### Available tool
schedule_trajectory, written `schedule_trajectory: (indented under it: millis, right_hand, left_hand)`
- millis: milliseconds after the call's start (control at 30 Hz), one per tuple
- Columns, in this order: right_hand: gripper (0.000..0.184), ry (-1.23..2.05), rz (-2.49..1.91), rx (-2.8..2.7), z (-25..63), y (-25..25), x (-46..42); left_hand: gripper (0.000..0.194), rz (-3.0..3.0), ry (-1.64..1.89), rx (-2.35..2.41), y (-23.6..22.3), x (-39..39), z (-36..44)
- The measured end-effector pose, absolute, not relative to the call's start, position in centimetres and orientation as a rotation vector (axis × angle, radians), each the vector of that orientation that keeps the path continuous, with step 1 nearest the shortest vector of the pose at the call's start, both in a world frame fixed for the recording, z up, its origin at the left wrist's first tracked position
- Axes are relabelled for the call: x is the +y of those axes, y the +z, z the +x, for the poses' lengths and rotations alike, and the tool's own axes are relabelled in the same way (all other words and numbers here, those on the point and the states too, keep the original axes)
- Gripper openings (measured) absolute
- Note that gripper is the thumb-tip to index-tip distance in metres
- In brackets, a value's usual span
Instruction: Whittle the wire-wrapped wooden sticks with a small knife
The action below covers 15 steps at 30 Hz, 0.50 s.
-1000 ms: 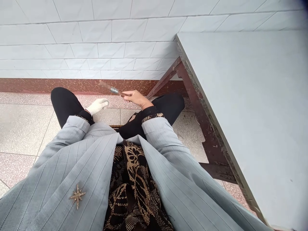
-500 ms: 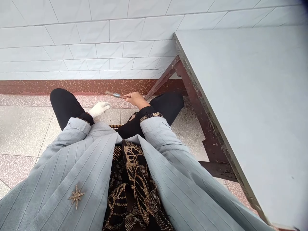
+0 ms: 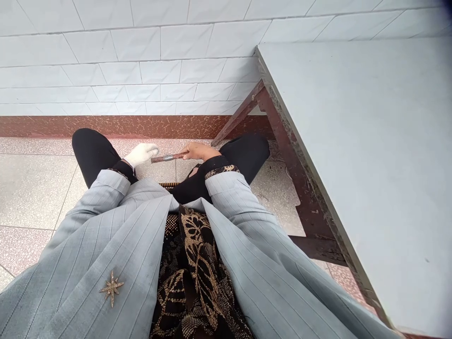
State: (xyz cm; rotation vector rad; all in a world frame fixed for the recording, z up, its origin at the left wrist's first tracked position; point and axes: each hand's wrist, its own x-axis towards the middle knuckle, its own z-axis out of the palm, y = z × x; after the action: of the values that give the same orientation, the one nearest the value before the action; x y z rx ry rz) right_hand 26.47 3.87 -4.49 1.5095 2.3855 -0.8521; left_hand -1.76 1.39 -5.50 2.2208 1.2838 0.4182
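My right hand [image 3: 200, 151] is bare and closed round one end of a brown stick-like tool [image 3: 157, 160] with a silvery wire-like band round its middle. The tool lies almost level and points left, its free end just below the fingertips of my left hand [image 3: 141, 153]. That hand wears a white knitted glove. Its fingers stretch to the right, slightly bent, with nothing visible in them. Whether the glove touches the tool I cannot tell. Both hands are low between my knees, above the floor.
A pale-topped table [image 3: 356, 141] with a worn edge and brown wooden legs stands close on my right. Ahead rises a white tiled wall [image 3: 134, 47] with a red-brown skirting [image 3: 148, 126]. Speckled tiles [image 3: 31, 188] cover the floor. Part of a woven seat edge [image 3: 168, 185] shows below me.
The tool's free end has swung down towards me, and my right hand has lowered slightly. My gloved left hand has shifted a little left and up, now above the tool's end.
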Motion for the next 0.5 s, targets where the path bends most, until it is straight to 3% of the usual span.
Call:
schedule_trajectory:
  millis: [500]
  right_hand:
    - [0.046,-1.778,1.076,2.331,26.9,-4.4,4.0]
  left_hand:
    - [0.027,1.799,0.578,1.196,-3.6,1.3,-1.8]
